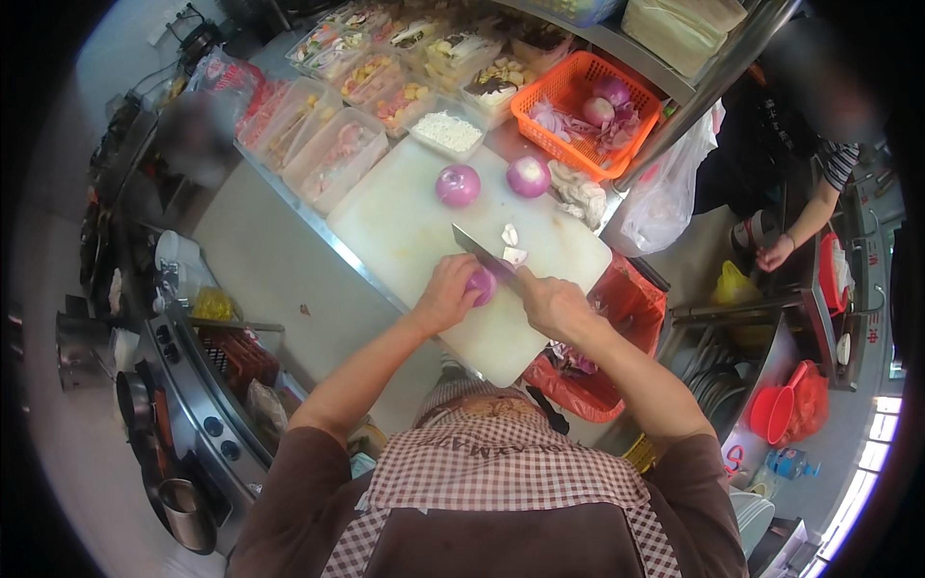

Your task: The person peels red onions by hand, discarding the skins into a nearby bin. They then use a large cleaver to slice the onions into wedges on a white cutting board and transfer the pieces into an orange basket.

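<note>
My left hand (446, 295) holds a purple onion (481, 286) against the white cutting board (405, 242). In my right hand (553, 305) is a cleaver-like kitchen knife (473, 246), its blade beside the held onion. Two more peeled purple onions, one (458, 186) at the board's upper middle and one (528, 177) to its right, rest near the far edge. Small white onion pieces (514, 255) lie just beyond the knife. My fingers hide part of the held onion and the knife's handle.
An orange basket (531, 137) with onions and skins stands beyond the board, beside plastic tubs of food (336, 155) and a crumpled cloth (578, 195). A red-lined bin (636, 303) sits at the board's right. Another person (809, 217) stands at the right.
</note>
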